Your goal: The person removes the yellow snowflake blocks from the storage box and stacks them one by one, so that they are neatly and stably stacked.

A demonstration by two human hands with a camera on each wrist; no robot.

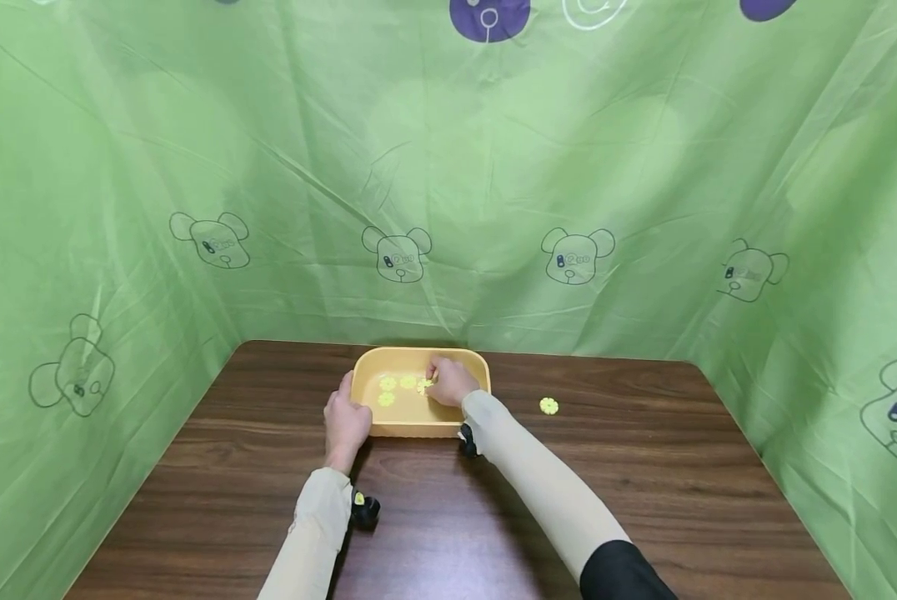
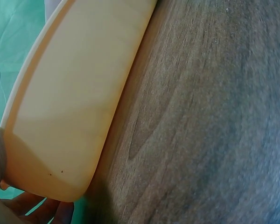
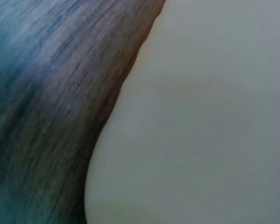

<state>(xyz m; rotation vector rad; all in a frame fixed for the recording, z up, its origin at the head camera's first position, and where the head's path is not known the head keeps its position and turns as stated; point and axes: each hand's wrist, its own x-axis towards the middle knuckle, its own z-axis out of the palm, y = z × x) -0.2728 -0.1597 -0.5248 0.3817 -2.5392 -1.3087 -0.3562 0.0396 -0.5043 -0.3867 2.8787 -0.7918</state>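
The left hand [image 1: 347,422] reaches forward and grips the left end of the yellow tray [image 1: 418,430], its fingers curled around the outer wall. Inside, from the left to the middle, lie small flower pieces [image 1: 386,399], pale yellow with scalloped edges. The right hand [image 1: 454,383], lowered into the tray, pinches one piece [image 1: 423,387]. Further right, another flower piece [image 1: 549,406] lies on the brown wooden table [image 1: 643,467].

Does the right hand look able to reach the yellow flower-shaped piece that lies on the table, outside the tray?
Probably yes: the yellow flower-shaped piece lies uncovered to the right of the tray. The right hand would only need to clear the tray's wall.
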